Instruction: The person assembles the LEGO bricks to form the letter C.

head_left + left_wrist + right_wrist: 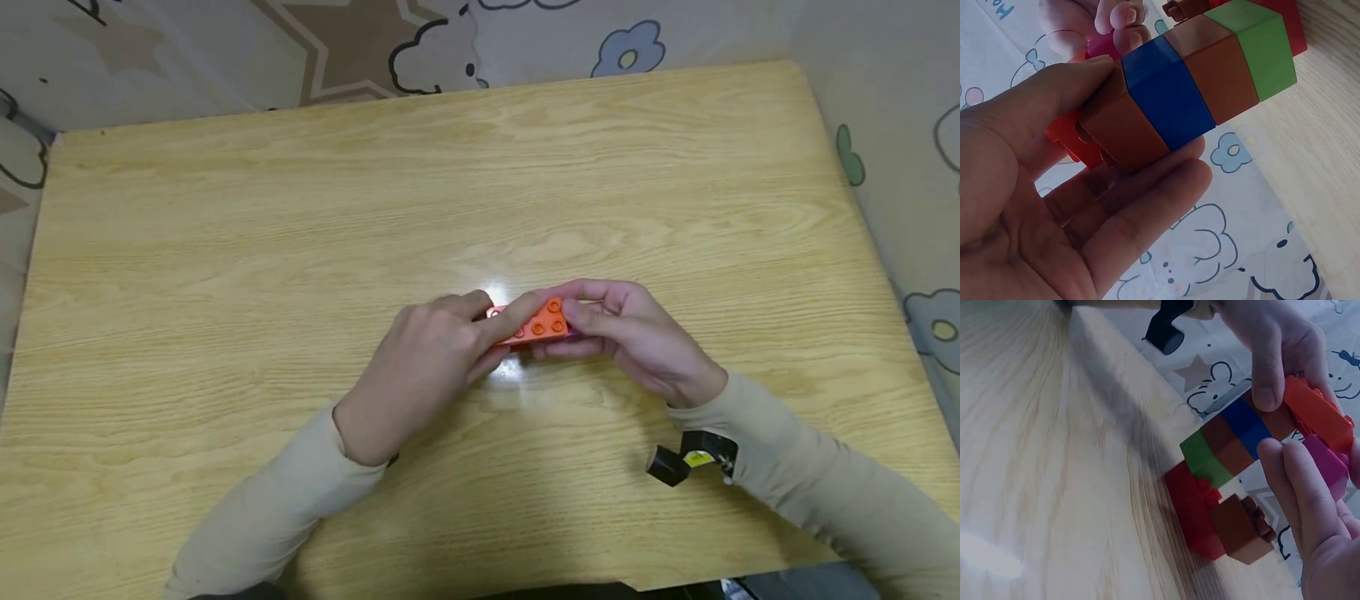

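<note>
Both hands hold one joined build of toy building bricks above the table. An orange brick (543, 327) with round studs tops it. Below it a column of brown (1125, 119), blue (1169, 94), brown (1213, 65) and green (1266, 50) bricks leads down to a red brick (1191, 512), which has another brown brick (1241, 531) on it. My left hand (435, 350) grips the column's upper end, a finger lying across the orange brick. My right hand (637, 333) pinches a magenta brick (1325, 465) beside the orange one's end, thumb at that end.
The build is over the middle of a wood-grain table (262, 217). Patterned cloth walls (540, 42) line its back and sides. A black wrist camera (686, 458) hangs from the right sleeve, low over the table.
</note>
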`<action>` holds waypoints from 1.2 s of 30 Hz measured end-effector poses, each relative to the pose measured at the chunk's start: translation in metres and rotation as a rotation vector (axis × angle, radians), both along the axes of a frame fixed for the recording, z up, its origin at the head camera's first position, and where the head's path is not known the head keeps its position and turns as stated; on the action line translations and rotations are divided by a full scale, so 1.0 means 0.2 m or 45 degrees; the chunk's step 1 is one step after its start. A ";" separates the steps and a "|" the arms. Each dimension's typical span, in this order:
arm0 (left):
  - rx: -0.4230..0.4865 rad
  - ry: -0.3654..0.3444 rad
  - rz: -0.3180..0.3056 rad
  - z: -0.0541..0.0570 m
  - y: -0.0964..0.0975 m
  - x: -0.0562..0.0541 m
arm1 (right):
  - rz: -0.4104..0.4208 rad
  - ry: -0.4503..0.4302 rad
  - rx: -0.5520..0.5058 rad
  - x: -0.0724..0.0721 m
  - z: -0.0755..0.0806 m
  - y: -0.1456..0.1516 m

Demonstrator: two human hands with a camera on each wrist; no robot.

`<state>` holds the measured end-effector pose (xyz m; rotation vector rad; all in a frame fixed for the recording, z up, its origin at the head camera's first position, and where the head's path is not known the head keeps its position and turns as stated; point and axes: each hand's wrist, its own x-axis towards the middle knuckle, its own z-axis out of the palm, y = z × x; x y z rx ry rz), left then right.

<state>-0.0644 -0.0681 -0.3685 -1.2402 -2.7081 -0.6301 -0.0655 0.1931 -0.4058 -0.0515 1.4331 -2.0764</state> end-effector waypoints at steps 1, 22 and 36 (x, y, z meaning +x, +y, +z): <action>0.004 -0.005 -0.001 0.00 0.00 0.00 | 0.000 -0.009 -0.016 0.00 0.00 0.00; 0.054 -0.062 -0.018 0.00 0.00 0.00 | -0.032 -0.066 -0.054 0.00 -0.01 0.01; 0.064 -0.107 -0.047 -0.01 -0.01 -0.01 | 0.018 -0.021 -0.120 -0.01 -0.02 0.01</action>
